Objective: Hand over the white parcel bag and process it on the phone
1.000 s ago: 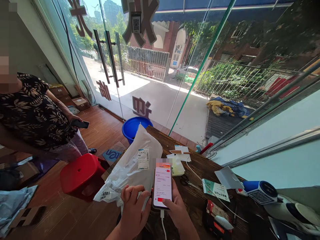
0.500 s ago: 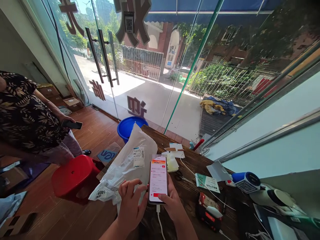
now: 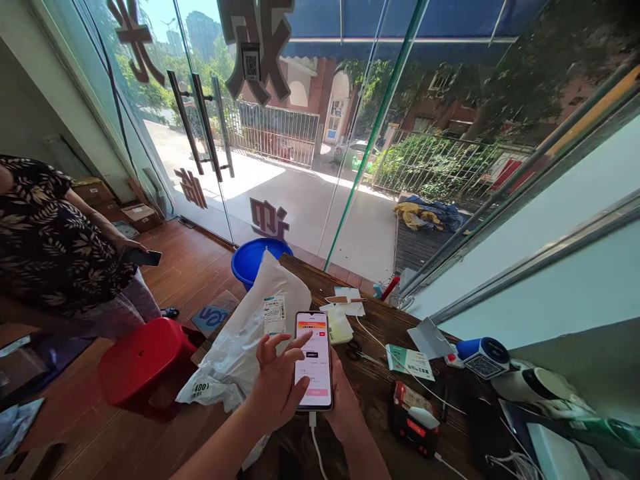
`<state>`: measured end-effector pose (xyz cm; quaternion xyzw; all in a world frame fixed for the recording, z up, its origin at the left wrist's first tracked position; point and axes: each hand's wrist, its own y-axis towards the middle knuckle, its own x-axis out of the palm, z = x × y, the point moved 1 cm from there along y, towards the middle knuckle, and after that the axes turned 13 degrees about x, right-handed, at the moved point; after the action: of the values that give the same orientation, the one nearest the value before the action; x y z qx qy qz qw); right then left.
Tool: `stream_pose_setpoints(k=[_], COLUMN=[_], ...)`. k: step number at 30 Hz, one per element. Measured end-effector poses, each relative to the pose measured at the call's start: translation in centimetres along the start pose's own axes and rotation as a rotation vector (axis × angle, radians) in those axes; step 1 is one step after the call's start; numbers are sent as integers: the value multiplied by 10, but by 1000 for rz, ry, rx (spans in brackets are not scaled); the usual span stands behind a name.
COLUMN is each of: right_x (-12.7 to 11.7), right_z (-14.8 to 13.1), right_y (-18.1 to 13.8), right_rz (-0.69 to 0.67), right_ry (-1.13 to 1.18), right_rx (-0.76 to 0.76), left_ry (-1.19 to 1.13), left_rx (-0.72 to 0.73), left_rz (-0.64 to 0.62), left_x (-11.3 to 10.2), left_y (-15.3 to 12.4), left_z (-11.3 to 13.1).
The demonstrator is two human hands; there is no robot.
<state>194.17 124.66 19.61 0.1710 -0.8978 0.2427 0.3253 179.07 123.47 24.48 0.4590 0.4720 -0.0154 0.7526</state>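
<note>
- Head view, lower centre of the frame: the right hand (image 3: 345, 407) cradles a smartphone (image 3: 313, 360) from beneath, fingers wrapped round its right edge and back, the lit screen facing up.
- The left hand (image 3: 277, 387) lies over the phone's left side, fingers spread apart; the index fingertip (image 3: 306, 340) rests at the upper part of the screen, pinching nothing.
- A white charging cable (image 3: 316, 448) hangs from the phone's bottom edge toward the lower border of the frame.
- Just left of the phone, a white plastic parcel bag (image 3: 250, 333) with a printed label lies on the dark wooden table (image 3: 370, 380), its lower end overhanging the table's left edge.
- Right of the phone on the table: small paper slips (image 3: 345, 301), scissors (image 3: 357, 351), a green-and-white card (image 3: 410, 363), a red-and-black device (image 3: 413, 417), and a blue-and-white scanner (image 3: 483, 357) at the right.
- Left of the frame: another person in a leaf-print top (image 3: 45, 240) holds a dark phone (image 3: 143, 257); a red stool (image 3: 143, 360) stands on the wooden floor below.
- Centre, behind the bag: a blue basin (image 3: 250, 257) sits on the floor before the glass doors (image 3: 200, 120) in the upper left.
</note>
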Motion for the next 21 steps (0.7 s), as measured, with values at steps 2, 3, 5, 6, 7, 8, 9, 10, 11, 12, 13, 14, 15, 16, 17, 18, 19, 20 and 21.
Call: stream_pose_setpoints(k=[2,3,5,6,7,8,9,10,11,12,13,14,15,16,17,18,19,20,21], right_x=[-2,-4,-8,-10,-10,-11,-10,-10,-8,-7,-5,-3,-2,0,1,2,2,3,3], right_z=[4,7,11,13,14,14,14,14,13,11,10,9,8,7,6,6,6,6,6], right_y=[2,3,4,5,5,5,5,4,3,2,1,0,-1,-2,-3,-3,-4,-4,-4], right_rz=[8,19,38,43,43,38,28,15,3,0,5,15,27,37,41,39,34,31,29], right_ry=[9,11,5,-1,-3,-1,2,5,8,12,15,16,20,24,26,27,28,29,32], right_rx=[-13,-17,-17,-13,-9,-9,-12,-14,-17,-23,-27,-27,-25,-23,-21,-20,-21,-21,-20], left_ry=[27,42,62,66,66,62,55,47,41,39,39,41,42,40,37,32,25,19,12], left_rx=[75,93,95,89,86,84,84,82,81,78,74,70,67,65,64,62,65,67,70], left_rz=[-59,-80,-109,-119,-129,-140,-150,-154,-148,-131,-108,-86,-66,-52,-44,-42,-44,-48,-57], left_x=[0,0,1,1,2,2,3,3,3,3,3,3,3,4,4,4,5,5,6], left_y=[6,9,13,14,16,17,18,18,18,17,16,15,14,13,13,12,12,12,13], left_z=[3,4,7,8,8,9,9,9,9,9,8,8,7,6,5,4,3,2,2])
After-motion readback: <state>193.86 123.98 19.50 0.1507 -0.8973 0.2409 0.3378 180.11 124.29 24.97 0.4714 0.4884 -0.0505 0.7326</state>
